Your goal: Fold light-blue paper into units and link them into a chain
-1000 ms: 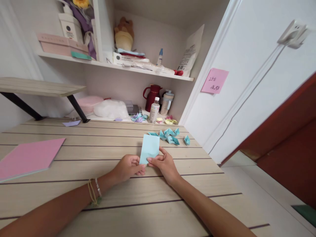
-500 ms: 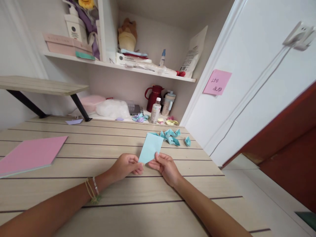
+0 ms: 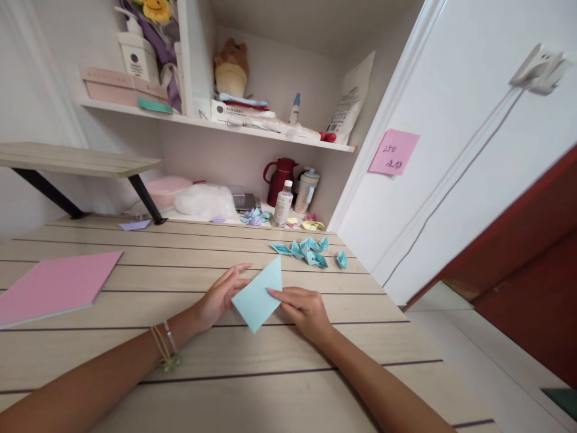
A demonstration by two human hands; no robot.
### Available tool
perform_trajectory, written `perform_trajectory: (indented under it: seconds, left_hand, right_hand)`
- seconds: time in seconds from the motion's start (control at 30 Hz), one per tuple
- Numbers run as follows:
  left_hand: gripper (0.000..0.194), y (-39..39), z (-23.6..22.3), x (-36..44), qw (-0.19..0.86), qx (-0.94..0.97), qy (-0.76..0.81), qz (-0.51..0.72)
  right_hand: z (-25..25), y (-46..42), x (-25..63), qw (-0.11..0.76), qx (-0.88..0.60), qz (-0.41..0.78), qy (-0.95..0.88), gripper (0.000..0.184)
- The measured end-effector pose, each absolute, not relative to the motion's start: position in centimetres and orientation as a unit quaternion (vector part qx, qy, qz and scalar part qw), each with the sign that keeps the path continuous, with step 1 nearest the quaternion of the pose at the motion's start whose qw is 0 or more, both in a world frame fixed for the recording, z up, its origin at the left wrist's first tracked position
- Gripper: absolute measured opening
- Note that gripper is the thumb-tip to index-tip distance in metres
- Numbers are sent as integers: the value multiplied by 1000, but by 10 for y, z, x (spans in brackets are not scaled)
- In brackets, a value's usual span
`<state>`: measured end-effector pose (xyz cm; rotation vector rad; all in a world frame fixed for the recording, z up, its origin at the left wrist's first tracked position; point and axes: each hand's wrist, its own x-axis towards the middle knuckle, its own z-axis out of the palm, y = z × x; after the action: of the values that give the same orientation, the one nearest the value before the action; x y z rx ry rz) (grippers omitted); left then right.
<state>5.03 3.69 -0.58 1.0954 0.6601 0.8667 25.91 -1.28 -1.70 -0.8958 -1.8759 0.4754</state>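
Note:
A light blue sheet of paper [image 3: 258, 297] is held tilted above the wooden table, its corners pointing up and down. My right hand [image 3: 304, 310] pinches its right edge, thumb and fingers closed on it. On the other side, my left hand [image 3: 222, 296] has its fingers stretched out and apart, beside and partly behind the paper's left corner; whether it touches the sheet I cannot tell. Beyond the hands lie several folded blue paper boats [image 3: 309, 249], with one more boat [image 3: 342, 260] a little apart to the right.
A pink paper stack [image 3: 61, 285] lies at the left, near a small raised shelf [image 3: 81, 159] on black legs. Along the back stand a clear bottle [image 3: 282, 205], a red jug [image 3: 279, 180] and a cup [image 3: 307, 191]. Folded purple-and-blue papers [image 3: 255, 217] lie beside the bottle.
The blue sheet has turned and come lower and nearer, now held by the right hand. My left hand has let go of its lower corner and spread its fingers.

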Motion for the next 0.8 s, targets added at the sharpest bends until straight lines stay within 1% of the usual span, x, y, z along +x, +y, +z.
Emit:
perform_trajectory:
  seconds: [0.07, 0.17, 0.3, 0.37, 0.47, 0.57, 0.67, 0.73, 0.8]
  left_hand:
    - [53, 36, -5, 49, 717, 499, 291, 389]
    - [51, 35, -7, 50, 685, 520, 313, 402]
    - [31, 36, -10, 51, 649, 553, 328, 407]
    - [28, 36, -10, 50, 639, 571, 337, 391]
    - [33, 35, -8, 50, 639, 573, 352, 374]
    - [37, 35, -9, 49, 663, 561, 310, 387]
    - [47, 35, -11, 50, 694, 550, 267, 381]
    - [52, 35, -12, 50, 698, 547, 272, 373]
    - [48, 35, -11, 51, 683, 553, 298, 372]
  right_hand:
    - [-15, -13, 257, 458, -357, 232, -781, 26]
    - [-12, -12, 254, 439, -361, 288, -771, 25]
    - [-11, -10, 253, 447, -372, 343, -738, 24]
    - [-13, -9, 253, 470, -387, 366, -704, 19]
    - [-16, -6, 253, 506, -398, 420, -639, 18]
    - [-18, -4, 254, 515, -386, 464, -609, 19]
    - [-17, -3, 255, 514, -371, 476, -610, 19]
    - [-17, -3, 255, 515, -381, 474, -604, 18]
    - [-16, -3, 254, 521, -408, 469, -585, 15]
